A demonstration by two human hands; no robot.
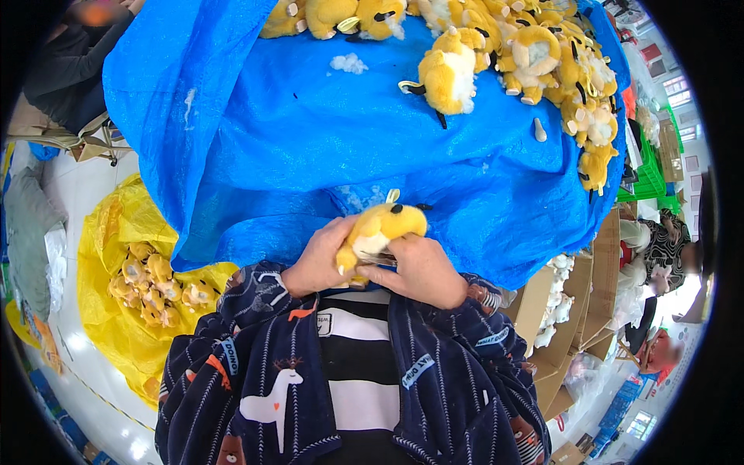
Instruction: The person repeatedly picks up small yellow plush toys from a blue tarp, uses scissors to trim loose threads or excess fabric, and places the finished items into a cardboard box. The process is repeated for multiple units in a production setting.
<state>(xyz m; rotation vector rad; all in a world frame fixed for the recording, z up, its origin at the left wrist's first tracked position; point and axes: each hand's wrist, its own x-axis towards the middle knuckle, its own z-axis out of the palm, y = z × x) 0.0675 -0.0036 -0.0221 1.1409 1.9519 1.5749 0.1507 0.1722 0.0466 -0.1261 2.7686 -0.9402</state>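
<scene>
A small yellow plush toy (397, 222) with a white belly, black bits and a pale ribbon loop is held close to my chest, at the near edge of a blue tarp (310, 155). My left hand (319, 254) wraps round its left side. My right hand (422, 269) grips it from the right, thumb and fingers pressed at the white belly. Whether a small tool is in the right fingers I cannot make out. More yellow plush toys (531, 50) lie heaped along the tarp's far and right side.
White stuffing (349, 63) and a small pale cone-shaped piece (540, 130) lie on the tarp. A yellow sack (108, 232) with several plush toys stands at left. Cardboard boxes (593, 287), one with white toys, stand at right. Another person (77, 70) sits at far left.
</scene>
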